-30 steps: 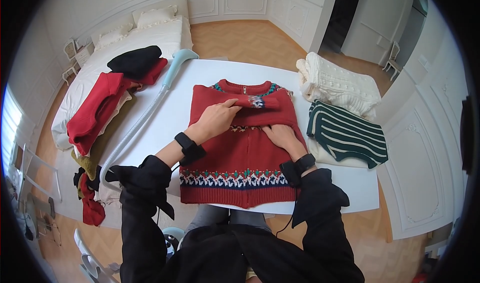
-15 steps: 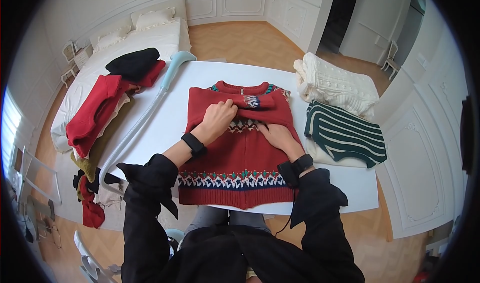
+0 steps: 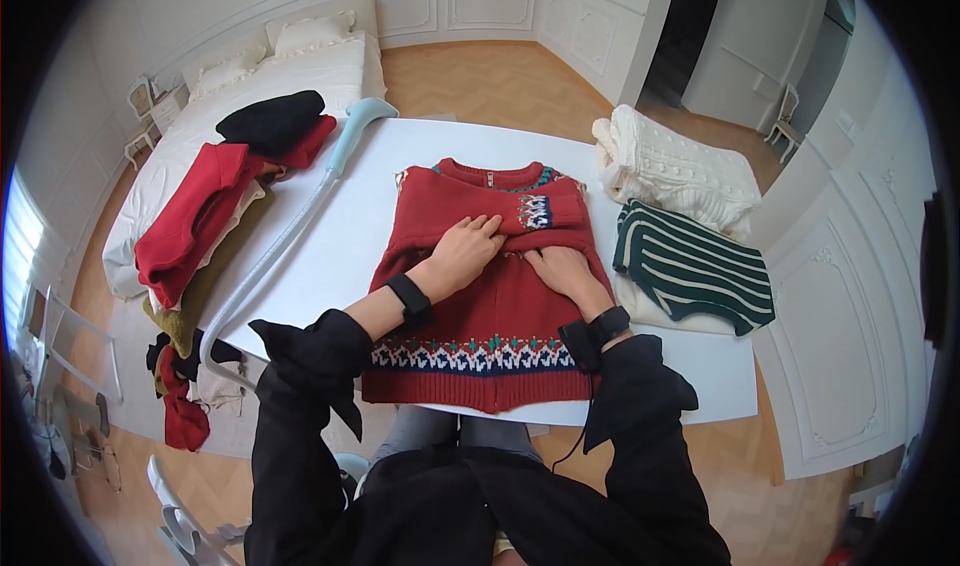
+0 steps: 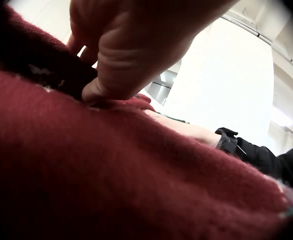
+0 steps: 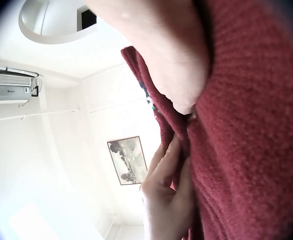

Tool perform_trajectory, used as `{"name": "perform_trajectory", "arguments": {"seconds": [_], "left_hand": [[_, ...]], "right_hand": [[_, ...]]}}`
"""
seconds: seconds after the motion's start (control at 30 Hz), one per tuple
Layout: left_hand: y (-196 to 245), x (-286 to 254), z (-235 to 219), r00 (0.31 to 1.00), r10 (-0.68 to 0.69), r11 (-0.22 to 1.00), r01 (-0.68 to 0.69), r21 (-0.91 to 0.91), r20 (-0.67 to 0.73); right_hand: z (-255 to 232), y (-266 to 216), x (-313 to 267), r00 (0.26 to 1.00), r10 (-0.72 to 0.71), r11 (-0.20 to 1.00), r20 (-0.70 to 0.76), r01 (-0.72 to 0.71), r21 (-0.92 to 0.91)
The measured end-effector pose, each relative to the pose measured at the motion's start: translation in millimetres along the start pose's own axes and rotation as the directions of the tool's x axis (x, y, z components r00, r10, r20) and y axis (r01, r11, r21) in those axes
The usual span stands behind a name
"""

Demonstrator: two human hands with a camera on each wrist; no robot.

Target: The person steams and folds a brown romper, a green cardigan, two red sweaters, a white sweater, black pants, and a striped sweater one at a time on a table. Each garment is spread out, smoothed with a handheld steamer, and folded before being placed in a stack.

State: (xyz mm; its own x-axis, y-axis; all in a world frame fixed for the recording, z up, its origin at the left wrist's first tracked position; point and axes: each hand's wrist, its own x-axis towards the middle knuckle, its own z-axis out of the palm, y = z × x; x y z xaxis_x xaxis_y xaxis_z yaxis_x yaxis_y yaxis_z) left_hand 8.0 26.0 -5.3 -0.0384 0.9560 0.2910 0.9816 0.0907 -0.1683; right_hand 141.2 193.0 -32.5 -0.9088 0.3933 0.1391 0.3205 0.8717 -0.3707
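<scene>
A red knitted zip cardigan (image 3: 450, 316) lies front up, its patterned hem nearest the person. One sleeve (image 3: 555, 221) is folded across the chest, its patterned cuff towards the right side. The left hand (image 3: 462, 259) rests on this sleeve, fingers extended over the knit; in the left wrist view its thumb (image 4: 94, 92) touches the cloth at a fold. Beside it, the right hand (image 3: 562, 271) reaches in at the sleeve's lower edge. Fabric hides most of the right fingers.
On the white table (image 3: 680, 376), a cream cable-knit sweater (image 3: 680, 166) and a green striped knit (image 3: 695, 271) lie folded at right. A pale-blue steamer handle (image 3: 355, 131) and hose border the left, near heaped red garments (image 3: 190, 221).
The left hand has moved right and towards the person, drawing the sleeve across; its fingers have straightened from a curled hold. The right hand has hardly moved.
</scene>
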Motion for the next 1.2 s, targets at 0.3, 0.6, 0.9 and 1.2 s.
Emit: {"name": "perform_trajectory", "arguments": {"seconds": [0.3,0.6,0.9,1.2], "left_hand": [[2,7,1,0.996,-0.082,0.995,0.084,-0.052,0.042],[-52,-1,-32,0.945,-0.242,0.859,0.104,-0.502,-0.218],[-128,-26,-6,0.698,-0.69,0.557,0.68,-0.477,0.19],[-155,-13,33,0.535,-0.804,0.246,0.696,-0.674,0.26]], "right_hand": [[-15,-23,-14,0.911,-0.329,0.943,-0.25,0.304,-0.133],[-76,1,26,0.939,0.223,0.966,-0.261,-0.249,-0.071],[-32,65,70,0.948,0.299,0.932,-0.112,-0.264,0.248],[-17,67,96,0.886,0.405,0.837,-0.224,-0.26,0.482]]}}
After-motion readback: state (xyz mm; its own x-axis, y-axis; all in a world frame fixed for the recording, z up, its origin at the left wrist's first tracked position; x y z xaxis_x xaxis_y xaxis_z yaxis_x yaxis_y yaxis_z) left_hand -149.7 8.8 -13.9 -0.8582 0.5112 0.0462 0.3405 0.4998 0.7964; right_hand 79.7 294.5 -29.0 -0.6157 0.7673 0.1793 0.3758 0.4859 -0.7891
